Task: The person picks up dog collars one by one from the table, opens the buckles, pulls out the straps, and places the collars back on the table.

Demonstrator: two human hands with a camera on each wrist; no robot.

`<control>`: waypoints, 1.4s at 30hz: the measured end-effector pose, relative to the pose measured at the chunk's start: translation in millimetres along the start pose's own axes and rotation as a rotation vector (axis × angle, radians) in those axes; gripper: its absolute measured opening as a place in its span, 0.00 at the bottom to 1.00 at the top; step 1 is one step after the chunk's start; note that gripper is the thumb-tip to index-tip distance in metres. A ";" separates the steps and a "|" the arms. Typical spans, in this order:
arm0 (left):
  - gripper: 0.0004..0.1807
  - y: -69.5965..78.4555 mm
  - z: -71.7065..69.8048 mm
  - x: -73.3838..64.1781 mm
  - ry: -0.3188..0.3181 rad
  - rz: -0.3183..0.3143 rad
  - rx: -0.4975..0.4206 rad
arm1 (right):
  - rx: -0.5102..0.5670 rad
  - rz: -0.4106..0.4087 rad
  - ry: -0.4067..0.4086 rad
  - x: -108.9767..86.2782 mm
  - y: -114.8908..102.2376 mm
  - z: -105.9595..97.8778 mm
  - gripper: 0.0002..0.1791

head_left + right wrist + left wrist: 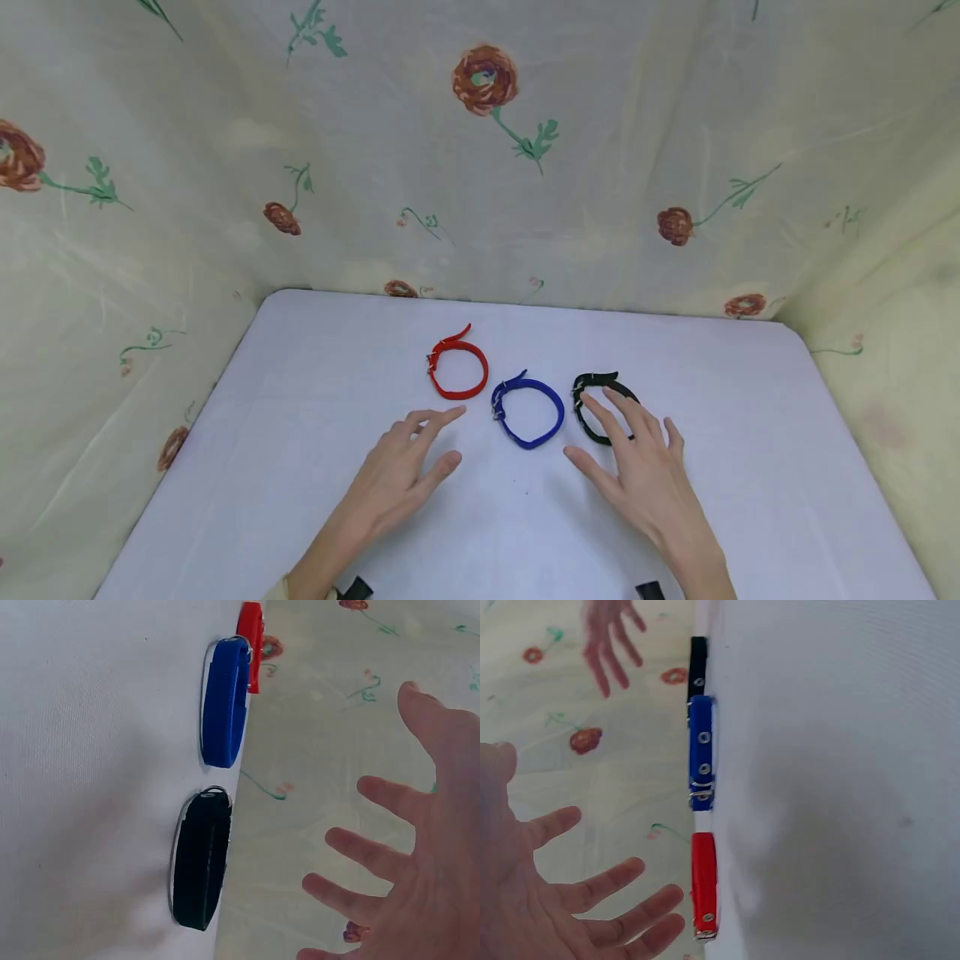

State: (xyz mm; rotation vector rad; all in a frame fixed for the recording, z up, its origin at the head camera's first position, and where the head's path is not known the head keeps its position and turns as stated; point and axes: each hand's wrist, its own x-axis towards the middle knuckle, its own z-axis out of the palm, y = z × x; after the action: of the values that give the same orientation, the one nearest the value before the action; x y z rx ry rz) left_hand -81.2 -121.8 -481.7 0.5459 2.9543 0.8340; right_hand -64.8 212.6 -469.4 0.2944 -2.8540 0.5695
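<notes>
Three buckled pet collars stand on edge as loops on the white table. The red collar [486, 375] is farthest back and left, its strap end sticking out. Beside it is the blue collar [558, 417], with metal eyelets visible in the left wrist view. The black collar [592, 379] is at the right, partly covered by fingers in the head view. My left hand [397, 475] hovers in front of the red collar, fingers spread, holding nothing. My right hand [637, 475] hovers by the black collar with fingers apart, a gap showing between them in the right wrist view.
The white table [300, 400] has a far edge close behind the collars. A cream cloth [360, 150] printed with flowers hangs behind it and along both sides. Dark wrist straps [358, 588] show at the bottom of the head view.
</notes>
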 end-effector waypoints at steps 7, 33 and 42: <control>0.30 -3.2 15.1 5.5 0.004 -0.032 -0.114 | -0.011 -0.019 -0.021 10.3 -0.5 6.1 0.37; 0.39 7.1 43.5 49.6 -0.181 -0.338 -0.752 | 0.032 -0.061 -0.007 55.7 0.0 49.4 0.32; 0.41 5.8 44.0 56.5 -0.216 -0.352 -0.811 | -0.010 -0.052 -0.044 64.7 2.7 63.0 0.27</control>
State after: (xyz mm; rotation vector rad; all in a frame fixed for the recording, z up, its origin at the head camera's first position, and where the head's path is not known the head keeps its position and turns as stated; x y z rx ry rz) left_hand -127.2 -76.0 -512.4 0.0544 2.1390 1.6316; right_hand -138.1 180.2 -511.1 0.3833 -2.8812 0.5449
